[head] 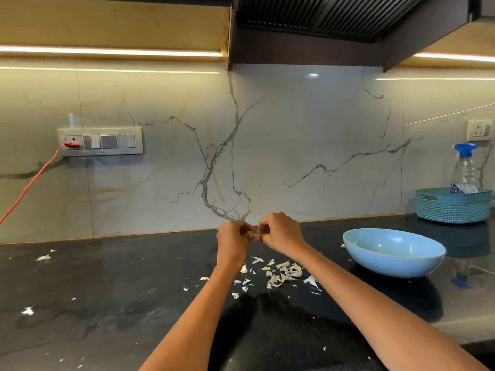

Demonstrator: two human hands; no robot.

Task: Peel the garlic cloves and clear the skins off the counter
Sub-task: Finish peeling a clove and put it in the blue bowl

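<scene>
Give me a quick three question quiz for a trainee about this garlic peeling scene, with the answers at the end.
1. True or false: the blue bowl sits to the right of both hands.
2. Where does the main pile of garlic skins lie? A) inside the bowl B) on the black counter below the hands C) in the teal basket
3. Fill in: the left hand and right hand meet with curled fingers around a small piece held ____ the counter.

Key: 1 true; 2 B; 3 above
</scene>
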